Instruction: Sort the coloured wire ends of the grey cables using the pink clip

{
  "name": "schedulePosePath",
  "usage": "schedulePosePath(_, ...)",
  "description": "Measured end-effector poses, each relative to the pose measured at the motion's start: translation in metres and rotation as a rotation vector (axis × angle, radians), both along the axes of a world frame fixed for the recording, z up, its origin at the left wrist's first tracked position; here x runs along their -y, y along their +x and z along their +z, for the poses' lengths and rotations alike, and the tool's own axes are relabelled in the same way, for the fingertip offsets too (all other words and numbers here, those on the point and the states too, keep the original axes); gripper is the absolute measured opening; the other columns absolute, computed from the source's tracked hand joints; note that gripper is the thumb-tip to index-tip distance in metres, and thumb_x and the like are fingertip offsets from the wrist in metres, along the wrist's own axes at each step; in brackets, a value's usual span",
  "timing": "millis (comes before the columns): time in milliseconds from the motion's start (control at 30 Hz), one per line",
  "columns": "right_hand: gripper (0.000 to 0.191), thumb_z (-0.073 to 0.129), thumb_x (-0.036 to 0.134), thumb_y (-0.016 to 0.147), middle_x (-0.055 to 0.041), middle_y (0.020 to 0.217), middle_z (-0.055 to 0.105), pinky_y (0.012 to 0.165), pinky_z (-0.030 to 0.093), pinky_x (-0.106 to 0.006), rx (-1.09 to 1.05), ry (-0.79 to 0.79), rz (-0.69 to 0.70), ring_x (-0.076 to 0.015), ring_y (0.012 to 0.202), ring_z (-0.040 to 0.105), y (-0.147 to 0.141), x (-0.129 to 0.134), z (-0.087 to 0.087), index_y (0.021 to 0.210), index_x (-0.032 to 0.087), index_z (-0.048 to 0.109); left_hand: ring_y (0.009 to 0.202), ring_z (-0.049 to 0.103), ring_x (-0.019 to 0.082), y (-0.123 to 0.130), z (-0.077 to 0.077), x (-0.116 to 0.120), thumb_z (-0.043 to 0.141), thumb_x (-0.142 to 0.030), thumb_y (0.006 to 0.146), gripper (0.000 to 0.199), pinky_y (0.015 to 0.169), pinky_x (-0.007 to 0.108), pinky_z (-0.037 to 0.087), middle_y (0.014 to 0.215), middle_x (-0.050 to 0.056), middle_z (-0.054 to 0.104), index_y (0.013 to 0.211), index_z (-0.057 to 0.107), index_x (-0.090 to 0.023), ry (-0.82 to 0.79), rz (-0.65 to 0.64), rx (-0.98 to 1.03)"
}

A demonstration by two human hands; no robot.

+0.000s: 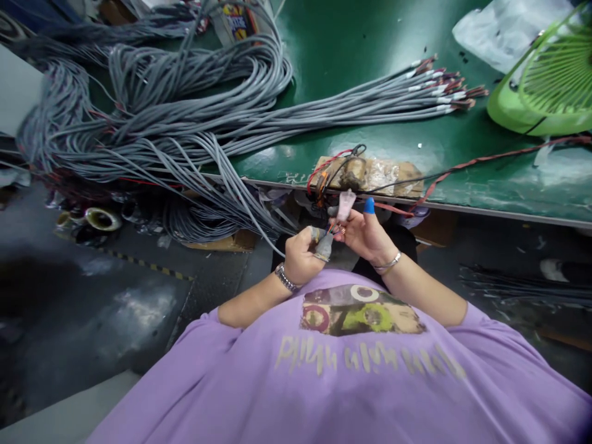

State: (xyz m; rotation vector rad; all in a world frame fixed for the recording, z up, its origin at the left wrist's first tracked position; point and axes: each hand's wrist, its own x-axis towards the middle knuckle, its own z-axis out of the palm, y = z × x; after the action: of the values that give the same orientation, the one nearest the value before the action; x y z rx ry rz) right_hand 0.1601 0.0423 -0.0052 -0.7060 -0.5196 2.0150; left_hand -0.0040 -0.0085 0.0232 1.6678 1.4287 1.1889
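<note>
My left hand (304, 254) is closed around the end of a grey cable (274, 246), its thumb and forefinger in grey finger covers. Thin coloured wires (331, 227) come out of that cable end between my two hands. My right hand (367, 237) has its lower fingers curled at the wires. Its thumb wears a blue cover and stands up, apart from the forefinger, which is wrapped in pale pink. Just beyond the fingers, at the table edge, sits a wooden block (388, 176) with tape, a brownish lump and red and black leads on it.
A large heap of grey cables (194, 92) covers the left of the green table (351, 55); their stripped ends (444, 89) point right. A green fan (546, 80) and a plastic bag (504, 31) are at right. More cable coils (203, 216) lie below the table.
</note>
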Motion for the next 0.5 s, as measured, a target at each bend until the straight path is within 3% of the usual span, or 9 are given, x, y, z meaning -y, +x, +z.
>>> schedulePosePath(133, 0.057, 0.087, 0.063, 0.056, -0.0069, 0.082, 0.075, 0.064, 0.055, -0.025, 0.11, 0.113, 0.144, -0.0152, 0.073, 0.068, 0.015, 0.008, -0.007, 0.087, 0.016, 0.074, 0.058, 0.06, 0.01, -0.007, -0.013, 0.003, 0.07, -0.028, 0.081, 0.009, 0.059, 0.021, 0.049, 0.064, -0.001, 0.065, 0.083, 0.069, -0.02, 0.001, -0.025, 0.017)
schedulePosePath(300, 0.039, 0.093, 0.042, 0.055, -0.0009, 0.072, 0.072, 0.061, 0.048, -0.02, 0.294, 0.182, 0.11, -0.0091, 0.062, 0.061, 0.017, 0.01, 0.0, 0.079, 0.016, 0.075, 0.053, 0.058, 0.009, -0.006, -0.022, -0.002, 0.077, -0.035, 0.076, 0.02, 0.053, 0.019, 0.048, 0.06, -0.002, 0.063, 0.077, 0.066, -0.018, -0.015, -0.072, 0.055)
schedulePosePath(400, 0.032, 0.091, 0.038, 0.058, 0.0004, 0.068, 0.07, 0.06, 0.045, -0.022, 0.361, 0.238, 0.051, -0.0087, 0.061, 0.057, 0.016, 0.009, 0.004, 0.074, 0.016, 0.074, 0.052, 0.059, 0.009, -0.002, -0.02, -0.003, 0.079, -0.038, 0.074, 0.024, 0.052, 0.019, 0.049, 0.06, -0.002, 0.064, 0.076, 0.065, -0.018, -0.111, -0.108, 0.1)
schedulePosePath(500, 0.03, 0.09, 0.037, 0.059, 0.0002, 0.07, 0.07, 0.066, 0.047, -0.025, 0.398, 0.263, 0.052, -0.011, 0.064, 0.058, 0.016, 0.009, 0.006, 0.074, 0.016, 0.074, 0.05, 0.061, 0.011, 0.003, -0.017, -0.005, 0.081, -0.042, 0.072, 0.03, 0.049, 0.021, 0.052, 0.059, -0.001, 0.065, 0.077, 0.064, -0.017, -0.331, -0.163, 0.189)
